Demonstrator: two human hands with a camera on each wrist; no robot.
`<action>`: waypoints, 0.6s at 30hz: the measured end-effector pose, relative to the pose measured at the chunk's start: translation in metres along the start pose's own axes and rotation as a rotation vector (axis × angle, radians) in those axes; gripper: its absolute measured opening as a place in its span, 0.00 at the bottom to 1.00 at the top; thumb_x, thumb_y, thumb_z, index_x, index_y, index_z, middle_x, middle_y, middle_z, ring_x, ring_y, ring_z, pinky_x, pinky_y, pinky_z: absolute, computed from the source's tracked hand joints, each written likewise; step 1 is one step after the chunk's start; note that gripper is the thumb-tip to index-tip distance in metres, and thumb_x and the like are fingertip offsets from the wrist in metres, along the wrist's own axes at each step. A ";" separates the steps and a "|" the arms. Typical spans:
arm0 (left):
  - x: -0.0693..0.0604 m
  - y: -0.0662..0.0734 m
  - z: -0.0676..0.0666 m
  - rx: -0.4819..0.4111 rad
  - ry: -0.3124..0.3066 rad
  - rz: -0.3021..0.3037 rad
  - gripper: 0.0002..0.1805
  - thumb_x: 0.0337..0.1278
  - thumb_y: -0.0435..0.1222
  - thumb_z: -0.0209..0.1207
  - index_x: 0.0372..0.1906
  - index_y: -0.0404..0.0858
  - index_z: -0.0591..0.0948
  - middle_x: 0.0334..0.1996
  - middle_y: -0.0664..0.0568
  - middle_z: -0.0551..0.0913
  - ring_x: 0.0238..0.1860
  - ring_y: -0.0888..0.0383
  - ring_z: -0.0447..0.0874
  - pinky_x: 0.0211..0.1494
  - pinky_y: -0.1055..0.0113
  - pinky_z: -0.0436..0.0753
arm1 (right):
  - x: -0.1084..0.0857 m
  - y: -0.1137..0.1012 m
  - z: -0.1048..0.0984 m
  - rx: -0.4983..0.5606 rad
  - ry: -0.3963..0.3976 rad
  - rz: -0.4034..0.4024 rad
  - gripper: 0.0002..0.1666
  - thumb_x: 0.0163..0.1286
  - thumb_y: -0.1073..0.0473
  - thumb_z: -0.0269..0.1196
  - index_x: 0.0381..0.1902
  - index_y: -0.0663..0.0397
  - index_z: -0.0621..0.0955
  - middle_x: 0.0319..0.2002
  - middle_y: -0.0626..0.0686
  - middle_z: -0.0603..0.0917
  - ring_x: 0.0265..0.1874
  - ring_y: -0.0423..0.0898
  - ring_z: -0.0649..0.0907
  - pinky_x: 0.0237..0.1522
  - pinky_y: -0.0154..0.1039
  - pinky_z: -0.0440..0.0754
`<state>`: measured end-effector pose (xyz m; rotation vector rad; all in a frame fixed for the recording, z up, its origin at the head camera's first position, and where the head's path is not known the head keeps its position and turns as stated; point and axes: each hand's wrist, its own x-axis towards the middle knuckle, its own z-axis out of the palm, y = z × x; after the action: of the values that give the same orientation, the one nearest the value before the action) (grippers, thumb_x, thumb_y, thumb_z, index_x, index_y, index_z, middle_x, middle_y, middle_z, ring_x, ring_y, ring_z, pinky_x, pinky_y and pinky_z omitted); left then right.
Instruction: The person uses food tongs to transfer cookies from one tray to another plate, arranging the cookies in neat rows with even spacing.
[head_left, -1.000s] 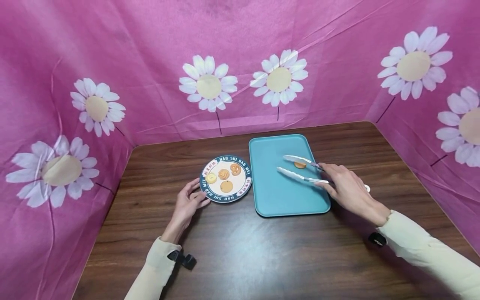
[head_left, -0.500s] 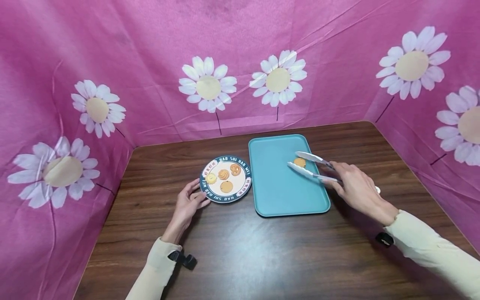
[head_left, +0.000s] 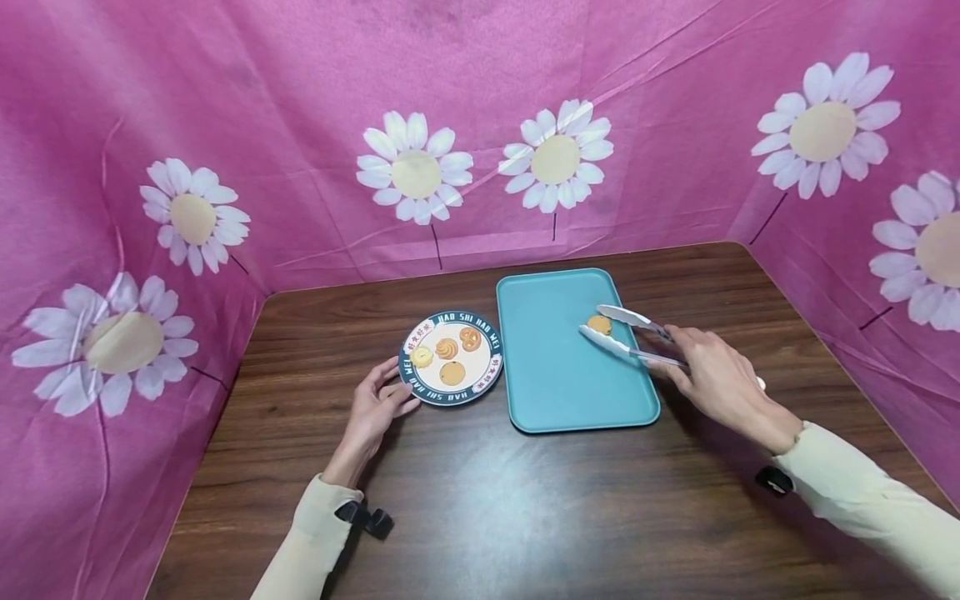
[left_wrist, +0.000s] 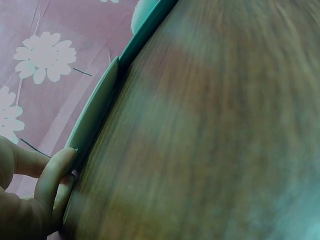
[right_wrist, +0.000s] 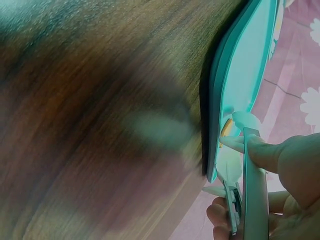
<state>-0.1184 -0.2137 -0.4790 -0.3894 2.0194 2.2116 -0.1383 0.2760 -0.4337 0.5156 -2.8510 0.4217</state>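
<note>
My left hand (head_left: 375, 408) holds the near left rim of a round plate (head_left: 487, 385), thumb on the edge. Several cookies (head_left: 452, 372) show on the plate, one of them pretzel-shaped; whether they are real or printed I cannot tell. My right hand (head_left: 716, 375) grips a pair of metal tongs (head_left: 626, 354), thumb on one arm and fingers on the other. The spread tips of the tongs lie either side of a round golden cookie (head_left: 599, 323) on the blue-green tray (head_left: 570, 400). In the right wrist view the cookie (right_wrist: 226, 127) is partly hidden behind the tongs.
Plate and tray sit side by side on a dark wooden table (head_left: 465, 508). A pink cloth (head_left: 487, 233) with large white flowers stands around the back and sides.
My right hand has drawn the tongs to the right, with most of that move in the first half second. The cookie, earlier partly covered, now shows between the tips. My left hand and the plate stay put.
</note>
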 end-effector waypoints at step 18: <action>-0.001 -0.001 0.000 0.002 0.004 0.010 0.36 0.69 0.17 0.51 0.79 0.32 0.60 0.76 0.35 0.64 0.43 0.67 0.85 0.48 0.73 0.93 | -0.002 -0.007 -0.002 0.031 -0.027 0.018 0.34 0.72 0.46 0.69 0.65 0.65 0.77 0.50 0.68 0.86 0.45 0.66 0.86 0.33 0.69 0.86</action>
<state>-0.1176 -0.2134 -0.4796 -0.3844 2.0296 2.2167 -0.1335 0.2711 -0.4312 0.5047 -2.8812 0.4670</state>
